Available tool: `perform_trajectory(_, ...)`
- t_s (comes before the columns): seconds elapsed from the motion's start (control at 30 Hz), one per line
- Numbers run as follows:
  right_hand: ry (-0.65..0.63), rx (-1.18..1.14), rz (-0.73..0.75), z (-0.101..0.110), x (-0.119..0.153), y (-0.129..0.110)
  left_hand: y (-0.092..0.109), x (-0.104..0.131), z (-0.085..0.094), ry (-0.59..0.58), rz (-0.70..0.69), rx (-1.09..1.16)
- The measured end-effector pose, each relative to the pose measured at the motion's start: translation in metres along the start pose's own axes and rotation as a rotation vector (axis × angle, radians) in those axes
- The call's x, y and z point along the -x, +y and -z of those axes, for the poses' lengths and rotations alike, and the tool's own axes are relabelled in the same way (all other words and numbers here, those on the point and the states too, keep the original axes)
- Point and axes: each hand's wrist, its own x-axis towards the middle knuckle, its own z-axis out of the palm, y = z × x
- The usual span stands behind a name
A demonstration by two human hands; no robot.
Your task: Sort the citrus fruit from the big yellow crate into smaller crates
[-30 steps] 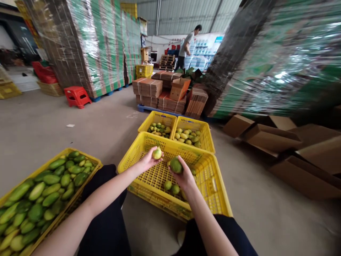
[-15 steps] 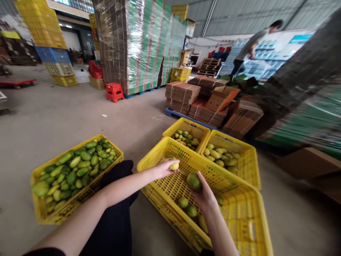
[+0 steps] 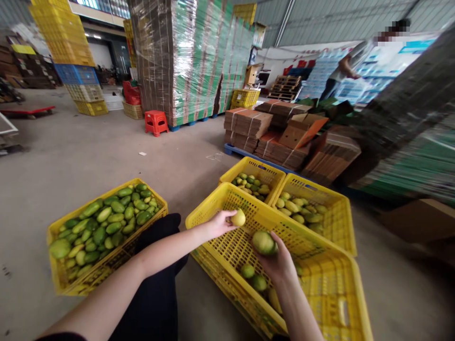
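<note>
My left hand [image 3: 221,223] is closed around a small yellow fruit [image 3: 238,218], its fingers at the fruit's left side. The hand is over the near yellow crate [image 3: 209,203]. To its right, my right hand [image 3: 279,263] holds a larger, rounded green fruit [image 3: 263,242], with the thumb along its right side. Below the hands, several green fruits [image 3: 259,282] lie on the crate's slotted floor, partly hidden by my right forearm. At left, another yellow crate [image 3: 53,274] is heaped with oval green and yellowish fruits [image 3: 113,218].
Two yellow crates [image 3: 339,215] with fruit stand just beyond the near one. Behind them, flattened cartons [image 3: 245,124] lie bundled on a blue pallet. A red stool [image 3: 156,123] stands before a wrapped stack [image 3: 194,61]. A person [image 3: 350,66] is at the back right.
Both hands have shifted slightly right in view, each keeping its fruit. More of the yellow fruit shows, and the green fruit has turned a paler side up. The person behind has moved right.
</note>
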Motion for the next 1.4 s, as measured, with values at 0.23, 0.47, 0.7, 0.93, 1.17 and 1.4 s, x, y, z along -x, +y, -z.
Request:
perform_trajectory(0.23, -0.064, -0.067, -0.025, 0.018, 0.003, -0.003, -0.006, 0.000, -0.018, -0.079, 0.124, 0.002)
perform_trajectory(0.47, -0.010, -0.148, 0.068, 0.040, 0.017, -0.012, -0.021, 0.006, -0.037, -0.251, 0.177, 0.028)
perform_trajectory(0.7, -0.066, 0.125, 0.490, 0.043, 0.036, -0.007, -0.031, 0.008, -0.045, -0.348, -0.010, -0.298)
perform_trajectory(0.93, 0.125, 0.870, 1.509, 0.060, 0.032, 0.008, -0.040, 0.017, -0.048, -0.530, -0.537, -0.637)
perform_trajectory(1.17, 0.112, 0.702, 1.314, 0.054, 0.038, 0.002, -0.037, 0.012, -0.049, -0.503, -0.308, -0.517)
perform_trajectory(1.4, -0.198, 0.053, 0.441, 0.045, 0.050, -0.020, -0.032, -0.001, -0.045, -0.399, 0.200, -0.172)
